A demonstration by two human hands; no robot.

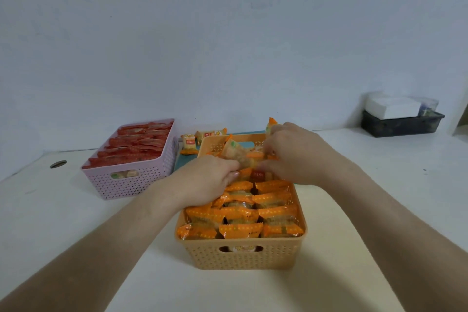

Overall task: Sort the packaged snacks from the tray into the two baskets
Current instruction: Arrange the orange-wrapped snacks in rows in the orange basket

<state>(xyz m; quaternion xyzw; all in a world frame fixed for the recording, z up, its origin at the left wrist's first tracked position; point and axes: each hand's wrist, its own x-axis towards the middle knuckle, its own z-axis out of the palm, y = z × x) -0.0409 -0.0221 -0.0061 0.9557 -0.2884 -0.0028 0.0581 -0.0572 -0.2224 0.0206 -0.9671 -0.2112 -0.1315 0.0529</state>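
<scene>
Orange basket (240, 257) 6 o'clock, orange packets (240, 229) inside, pink basket (131, 183) 10 o'clock, red packets (136, 145), your left hand (210, 180) and right hand (293, 152) pinching one packet (236, 153)

Left hand (208, 181), right hand (291, 153) grip snack packs (236, 153) over orange basket (240, 254).

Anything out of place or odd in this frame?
Nothing spilled or damaged. Only oddity: a red-labelled packet among the orange packets in the orange basket, under the held packet gripped by left hand and right hand; missorted or not, I cannot tell.
</scene>
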